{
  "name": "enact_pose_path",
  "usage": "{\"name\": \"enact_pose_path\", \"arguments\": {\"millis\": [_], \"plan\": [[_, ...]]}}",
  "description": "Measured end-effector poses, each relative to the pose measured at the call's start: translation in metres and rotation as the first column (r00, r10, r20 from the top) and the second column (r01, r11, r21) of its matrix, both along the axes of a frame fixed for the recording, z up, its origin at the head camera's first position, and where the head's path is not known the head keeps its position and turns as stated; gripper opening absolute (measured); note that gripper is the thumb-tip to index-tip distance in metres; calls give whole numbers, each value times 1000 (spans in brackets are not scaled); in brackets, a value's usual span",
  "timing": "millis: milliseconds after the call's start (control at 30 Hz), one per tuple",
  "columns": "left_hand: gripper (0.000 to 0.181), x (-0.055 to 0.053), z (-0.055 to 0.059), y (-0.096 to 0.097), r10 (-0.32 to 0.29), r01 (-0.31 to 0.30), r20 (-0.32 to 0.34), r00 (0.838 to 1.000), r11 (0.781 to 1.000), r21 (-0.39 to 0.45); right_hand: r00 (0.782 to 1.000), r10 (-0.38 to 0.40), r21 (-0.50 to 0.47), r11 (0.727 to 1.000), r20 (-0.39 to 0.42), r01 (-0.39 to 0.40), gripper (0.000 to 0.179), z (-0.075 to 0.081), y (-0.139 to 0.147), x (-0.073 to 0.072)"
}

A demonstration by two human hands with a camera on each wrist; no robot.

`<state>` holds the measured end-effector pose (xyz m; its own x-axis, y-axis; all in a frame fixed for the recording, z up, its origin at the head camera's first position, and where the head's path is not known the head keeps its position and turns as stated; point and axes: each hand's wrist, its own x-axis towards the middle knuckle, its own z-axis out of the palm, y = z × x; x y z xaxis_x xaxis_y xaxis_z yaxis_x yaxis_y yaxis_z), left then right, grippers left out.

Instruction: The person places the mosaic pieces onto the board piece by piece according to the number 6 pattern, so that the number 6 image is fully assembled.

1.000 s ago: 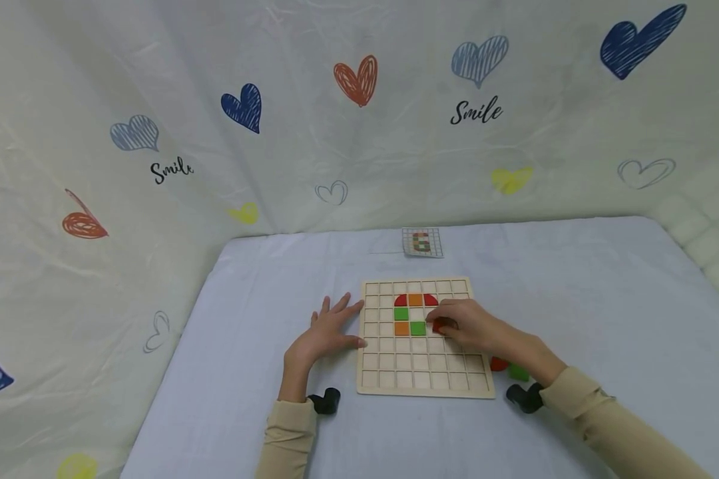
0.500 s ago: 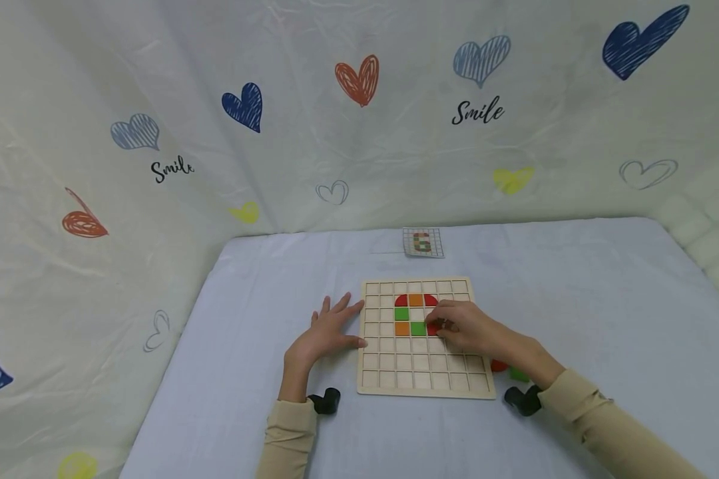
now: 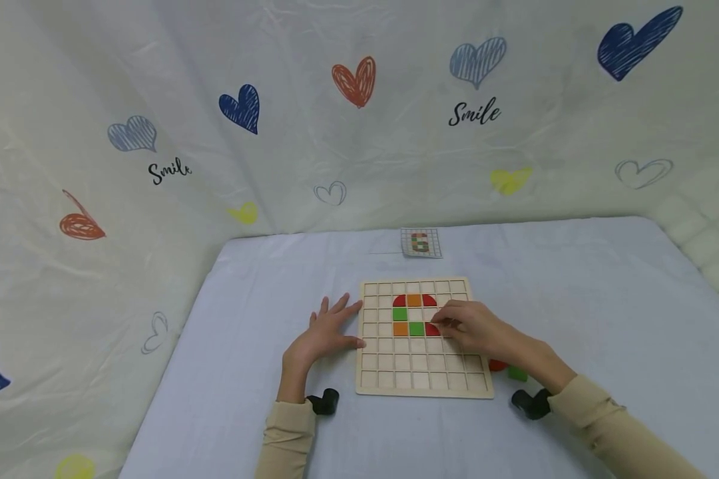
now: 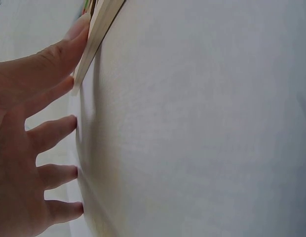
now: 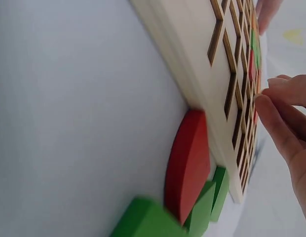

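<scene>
A light wooden grid board [image 3: 395,381] lies on the table with red, orange and green pieces set in its upper cells. My left hand [image 3: 323,336] is spread at its left edge, thumb and index fingertips touching the rim. Over the board's right half is my right hand [image 3: 479,329], thumb and fingertips close together. Just left of them a red round-cornered piece [image 3: 431,329] sits in a cell beside a green square [image 3: 416,329]. In the right wrist view the fingertips look apart from the red piece [image 5: 251,66], and nothing shows between them.
Loose pieces lie by the board's lower right edge: a red curved one [image 5: 190,163] and several green ones [image 5: 148,219]. Behind the board is a card [image 3: 421,243] printed with a coloured grid pattern. Black devices [image 3: 324,402] sit at both wrists.
The red piece between my right fingers has gone down into the cell right of the green square. Those fingers have let go and shifted slightly right. My left hand stays put.
</scene>
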<state>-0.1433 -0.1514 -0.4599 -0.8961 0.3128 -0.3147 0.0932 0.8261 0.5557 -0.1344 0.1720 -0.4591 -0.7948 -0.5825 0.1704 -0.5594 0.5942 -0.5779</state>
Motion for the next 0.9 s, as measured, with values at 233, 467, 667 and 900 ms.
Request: {"name": "enact_pose_path", "arguments": {"millis": [233, 467, 667, 900], "plan": [[84, 1, 2, 1, -6, 6, -7, 1000, 1000, -4, 999, -42, 18, 999, 32, 41, 21, 5, 18, 9], [84, 1, 3, 3, 1, -1, -7, 1000, 1000, -12, 999, -52, 26, 998, -11, 52, 24, 5, 39, 16], [84, 1, 2, 2, -2, 2, -7, 1000, 1000, -14, 994, -93, 40, 995, -49, 95, 27, 1, 52, 23], [84, -3, 0, 0, -14, 14, 4, 1000, 1000, -23, 986, -146, 83, 985, -85, 153, 26, -3, 65, 23]]}}
